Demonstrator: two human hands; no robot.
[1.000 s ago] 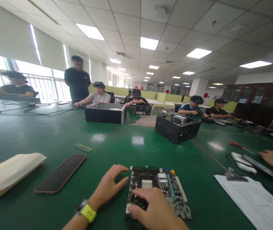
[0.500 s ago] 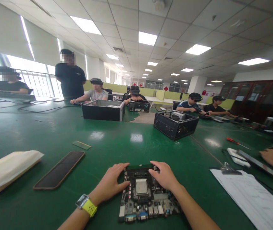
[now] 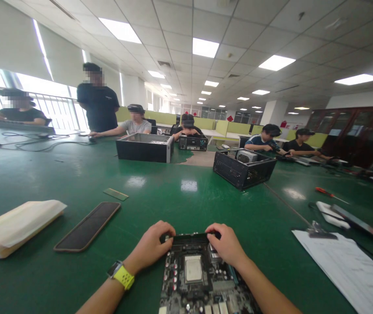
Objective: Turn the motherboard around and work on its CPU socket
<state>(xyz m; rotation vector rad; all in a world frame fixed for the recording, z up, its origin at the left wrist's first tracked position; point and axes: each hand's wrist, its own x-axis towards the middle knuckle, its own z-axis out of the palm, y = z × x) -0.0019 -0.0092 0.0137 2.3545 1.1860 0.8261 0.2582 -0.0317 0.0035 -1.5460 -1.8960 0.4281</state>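
Note:
A dark motherboard with a silver square processor in its socket lies in front of me, its near part cut off by the frame. My left hand is closed at the board's far left corner, fingers bent over the edge and thumb on the near side. At the far right corner my right hand pinches in the same way. Between the two hands runs a long dark strip along the far edge. Whether it is a separate part cannot be made out. A watch with a yellow-green band circles my left wrist.
On the green table at left lie a phone, a paper packet and a thin green strip. A clipboard, a screwdriver and a white device are at right. Open computer cases stand ahead, with several people beyond.
The motherboard has come nearer to me. My fingers, spread along its far edge before, are now curled in at both far corners. A hand at the far right has left the view.

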